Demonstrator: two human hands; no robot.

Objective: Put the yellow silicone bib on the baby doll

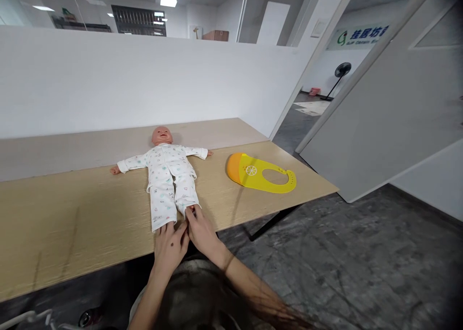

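A baby doll [162,136] lies on its back on the table, arms spread, head toward the wall. It wears a white patterned long-sleeved top [167,155] and matching trousers [163,197]. My left hand [170,245] is at the hem of the trouser leg on the left, its fingertips hidden by the cloth. At the hem of the other leg, my right hand [203,233] has bent fingers gripping the fabric, with a bit of the doll's foot showing beside them. Both hands are close together at the table's front edge, thumbs nearly touching.
To the right on the wooden table [90,224] lies a yellow bib [258,175] with an orange pocket. A white partition [126,79] stands behind the table. Further right are a grey door [390,98], an open doorway and a standing fan [342,70].
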